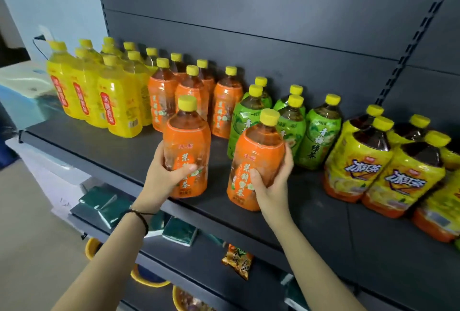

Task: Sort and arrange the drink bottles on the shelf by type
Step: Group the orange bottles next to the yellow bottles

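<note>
Dark shelf (112, 151), orange bottles (186, 141) inside left grip (161, 176) and right grip (273, 183).

Looks like a small shop to me, convenience-store type. The giveaway is the dark metal shelf (124, 151) with a panel back and slotted uprights (408, 44), proper retail racking. It's stocked with loads of the same drinks in rows: yellow-label bottles (82, 91), orange-label bottles (161, 96), green-label bottles (321, 133) and iced tea bottles (358, 166). The lower shelf (206, 258) has green packets (104, 203) and a snack bag (237, 259), with baskets (149, 284) under that.
</note>
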`<action>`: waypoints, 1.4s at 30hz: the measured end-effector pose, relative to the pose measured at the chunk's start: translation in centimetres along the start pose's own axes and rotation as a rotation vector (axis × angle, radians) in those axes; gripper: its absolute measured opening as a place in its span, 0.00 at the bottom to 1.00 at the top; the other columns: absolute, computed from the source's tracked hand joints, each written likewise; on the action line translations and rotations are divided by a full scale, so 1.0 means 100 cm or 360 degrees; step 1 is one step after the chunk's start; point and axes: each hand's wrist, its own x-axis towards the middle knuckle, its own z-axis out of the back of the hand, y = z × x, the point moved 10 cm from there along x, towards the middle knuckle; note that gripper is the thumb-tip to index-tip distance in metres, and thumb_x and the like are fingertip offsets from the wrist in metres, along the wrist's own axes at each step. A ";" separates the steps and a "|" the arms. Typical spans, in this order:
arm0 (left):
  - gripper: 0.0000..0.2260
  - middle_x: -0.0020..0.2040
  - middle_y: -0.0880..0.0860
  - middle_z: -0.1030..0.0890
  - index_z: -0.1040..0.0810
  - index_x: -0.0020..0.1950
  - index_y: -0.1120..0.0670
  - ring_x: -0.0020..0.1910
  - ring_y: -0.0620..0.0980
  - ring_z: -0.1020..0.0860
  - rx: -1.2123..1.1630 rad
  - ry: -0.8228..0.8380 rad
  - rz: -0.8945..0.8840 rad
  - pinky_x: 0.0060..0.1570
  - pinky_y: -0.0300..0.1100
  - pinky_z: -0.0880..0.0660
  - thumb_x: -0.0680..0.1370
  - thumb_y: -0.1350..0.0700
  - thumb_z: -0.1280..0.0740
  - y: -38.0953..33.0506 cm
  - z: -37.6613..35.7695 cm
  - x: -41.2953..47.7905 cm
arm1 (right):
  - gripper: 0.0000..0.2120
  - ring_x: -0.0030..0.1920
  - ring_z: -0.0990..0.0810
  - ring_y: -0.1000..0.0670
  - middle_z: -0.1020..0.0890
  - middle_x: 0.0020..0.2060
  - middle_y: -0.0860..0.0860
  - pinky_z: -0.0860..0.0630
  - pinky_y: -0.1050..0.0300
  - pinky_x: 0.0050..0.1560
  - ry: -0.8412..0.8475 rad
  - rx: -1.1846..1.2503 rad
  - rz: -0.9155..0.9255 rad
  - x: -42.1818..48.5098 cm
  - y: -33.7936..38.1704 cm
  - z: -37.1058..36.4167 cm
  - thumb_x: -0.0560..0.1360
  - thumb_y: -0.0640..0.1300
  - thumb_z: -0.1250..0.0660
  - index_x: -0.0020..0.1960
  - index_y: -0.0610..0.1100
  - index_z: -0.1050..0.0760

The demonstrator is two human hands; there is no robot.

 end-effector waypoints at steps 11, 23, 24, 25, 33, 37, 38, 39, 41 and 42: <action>0.43 0.58 0.44 0.21 0.32 0.62 0.40 0.54 0.41 0.19 -0.0048 0.0110 -0.0024 0.44 0.34 0.22 0.51 0.34 0.21 0.020 0.032 0.068 | 0.38 0.69 0.31 0.55 0.39 0.72 0.52 0.26 0.58 0.62 0.0041 0.0027 0.0064 0.048 -0.029 -0.070 0.70 0.57 0.31 0.68 0.72 0.52; 0.43 0.60 0.46 0.25 0.35 0.60 0.40 0.54 0.37 0.21 -0.0063 0.0057 -0.0085 0.43 0.32 0.23 0.50 0.32 0.22 0.037 0.078 0.142 | 0.39 0.72 0.35 0.55 0.41 0.72 0.58 0.29 0.60 0.64 -0.0152 -0.0044 -0.0008 0.080 -0.049 -0.133 0.63 0.73 0.33 0.65 0.77 0.55; 0.43 0.60 0.46 0.25 0.35 0.61 0.40 0.54 0.38 0.21 -0.0064 0.0050 -0.0088 0.43 0.32 0.23 0.50 0.32 0.22 0.039 0.079 0.143 | 0.39 0.71 0.35 0.55 0.41 0.71 0.62 0.29 0.60 0.64 -0.0157 -0.0033 -0.0014 0.079 -0.049 -0.133 0.63 0.73 0.33 0.65 0.77 0.54; 0.43 0.60 0.46 0.24 0.35 0.61 0.39 0.54 0.38 0.21 -0.0068 0.0057 -0.0079 0.44 0.33 0.22 0.50 0.32 0.22 0.042 0.081 0.145 | 0.39 0.71 0.34 0.56 0.41 0.69 0.65 0.28 0.60 0.64 -0.0168 -0.0042 -0.0026 0.078 -0.049 -0.134 0.63 0.74 0.33 0.65 0.77 0.54; 0.39 0.60 0.45 0.25 0.34 0.61 0.39 0.55 0.36 0.22 -0.0106 0.0196 -0.0100 0.47 0.32 0.24 0.54 0.40 0.22 0.050 0.083 0.160 | 0.40 0.65 0.30 0.65 0.38 0.67 0.65 0.27 0.69 0.57 -0.0232 -0.0044 -0.0124 0.086 -0.048 -0.151 0.65 0.73 0.35 0.68 0.69 0.54; 0.40 0.63 0.44 0.28 0.37 0.65 0.43 0.56 0.31 0.25 -0.0074 0.0233 -0.0076 0.48 0.28 0.26 0.57 0.43 0.25 0.053 0.083 0.160 | 0.40 0.65 0.29 0.65 0.37 0.69 0.62 0.27 0.68 0.57 -0.0274 -0.0092 -0.0200 0.089 -0.049 -0.160 0.65 0.73 0.34 0.68 0.70 0.54; 0.42 0.63 0.44 0.28 0.38 0.67 0.44 0.57 0.32 0.25 -0.0071 0.0249 -0.0070 0.49 0.28 0.25 0.57 0.43 0.24 0.053 0.084 0.161 | 0.40 0.64 0.30 0.67 0.37 0.68 0.61 0.27 0.70 0.56 -0.0292 -0.0106 -0.0218 0.088 -0.049 -0.161 0.65 0.73 0.35 0.68 0.70 0.54; 0.43 0.65 0.46 0.28 0.39 0.68 0.45 0.58 0.33 0.25 -0.0071 0.0270 -0.0061 0.50 0.30 0.25 0.57 0.42 0.24 0.055 0.084 0.162 | 0.40 0.64 0.30 0.68 0.36 0.69 0.60 0.28 0.72 0.56 -0.0316 -0.0107 -0.0245 0.086 -0.050 -0.161 0.65 0.73 0.35 0.68 0.70 0.54; 0.46 0.68 0.49 0.29 0.39 0.71 0.48 0.62 0.39 0.26 -0.0066 0.0318 -0.0057 0.54 0.33 0.24 0.57 0.40 0.23 0.057 0.084 0.163 | 0.39 0.67 0.32 0.64 0.38 0.72 0.56 0.28 0.69 0.59 -0.0373 -0.0124 -0.0278 0.080 -0.053 -0.160 0.66 0.73 0.37 0.70 0.70 0.54; 0.49 0.69 0.50 0.30 0.40 0.72 0.49 0.64 0.41 0.27 -0.0058 0.0338 -0.0055 0.55 0.34 0.25 0.57 0.38 0.22 0.058 0.084 0.162 | 0.40 0.71 0.35 0.61 0.41 0.75 0.55 0.30 0.64 0.65 -0.0414 -0.0177 -0.0267 0.078 -0.052 -0.157 0.68 0.73 0.38 0.73 0.68 0.54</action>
